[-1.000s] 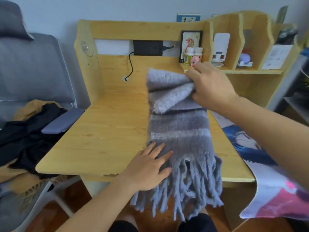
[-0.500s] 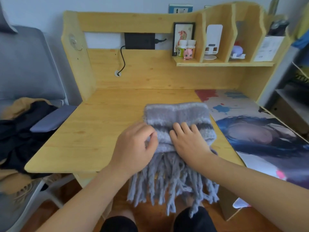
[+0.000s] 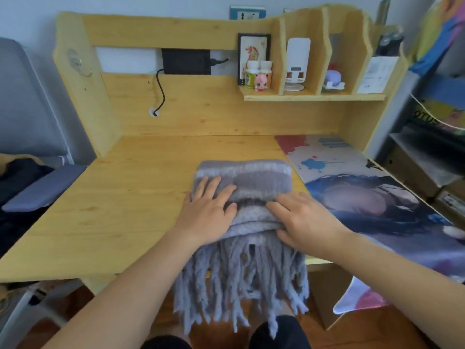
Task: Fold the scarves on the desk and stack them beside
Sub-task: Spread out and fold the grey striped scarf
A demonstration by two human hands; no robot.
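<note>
**Folded grey scarf on wooden surface, both hands on top**

Item 1: grey scarf (image 3: 247, 182), fuzzy, with paler stripes, folded into a thick block at the lower centre of the frame. It lies near the front edge of the wooden surface (image 3: 130, 197); its long fringe (image 3: 241, 280) hangs over that edge toward the floor.

Item 2: left hand (image 3: 207, 214), lower centre, palm down on the left half of the scarf. Grip wide: fingers straight and spread, pressing flat, holding nothing.

Item 3: right hand (image 3: 304, 221), lower centre-right, on the right front corner of the fold. Grip narrow: fingers bent over the top layers, thumb at the folded edge just above the fringe.

Item 4: printed mat (image 3: 364, 197), right of the frame, just beside the scarf, draping over the front edge.

Item 5: shelf (image 3: 314, 97), upper right, carrying two small bottles (image 3: 258, 73), a pink figurine (image 3: 261, 82) and a framed picture (image 3: 253, 50).

Item 6: dark clothing (image 3: 17, 177) heaped on a grey chair (image 3: 27, 102), left edge of the frame.
</note>
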